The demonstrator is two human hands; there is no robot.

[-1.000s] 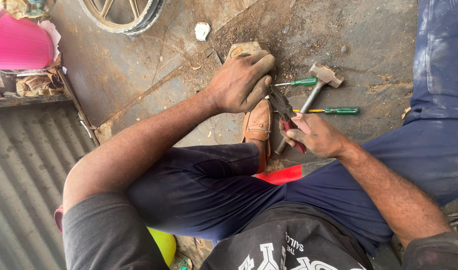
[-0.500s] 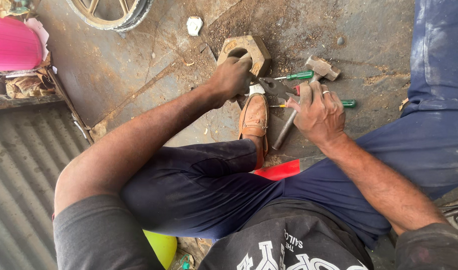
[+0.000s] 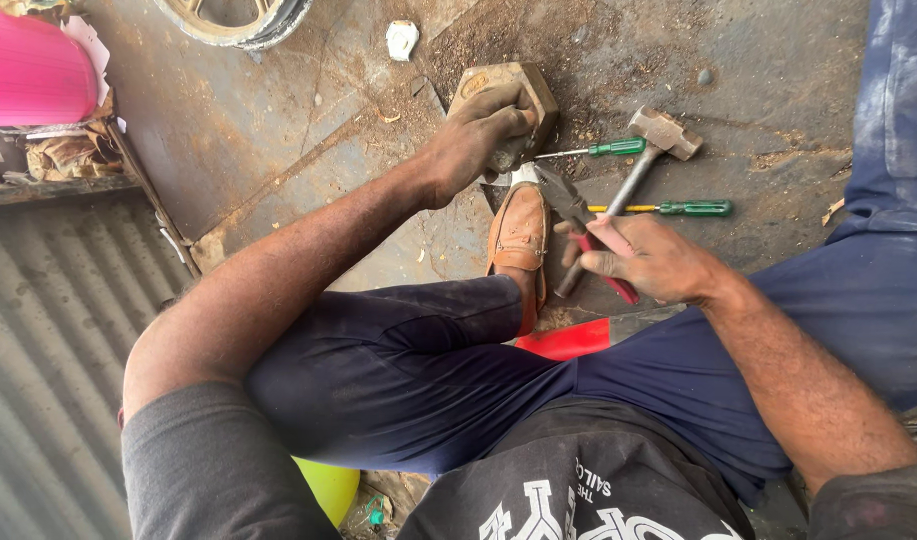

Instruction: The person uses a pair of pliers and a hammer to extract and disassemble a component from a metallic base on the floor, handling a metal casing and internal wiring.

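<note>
In the head view the left hand (image 3: 473,140) rests with its fingers curled over a hexagonal metal block (image 3: 508,95) that lies on the dirty concrete floor (image 3: 308,150); the hand covers the block's near half, so what sits under the fingers cannot be made out. The right hand (image 3: 643,262) is clenched round the red grips of a pair of pliers (image 3: 573,215), whose dark tips point toward the block and end just beside the left hand — whether they pinch anything is too small to tell. A hammer (image 3: 643,165) lies on the floor with its handle running under the right hand. Two green-handled screwdrivers (image 3: 678,208) lie near it. A tan shoe (image 3: 518,240) points toward the block, partly hidden by the trouser leg.
</note>
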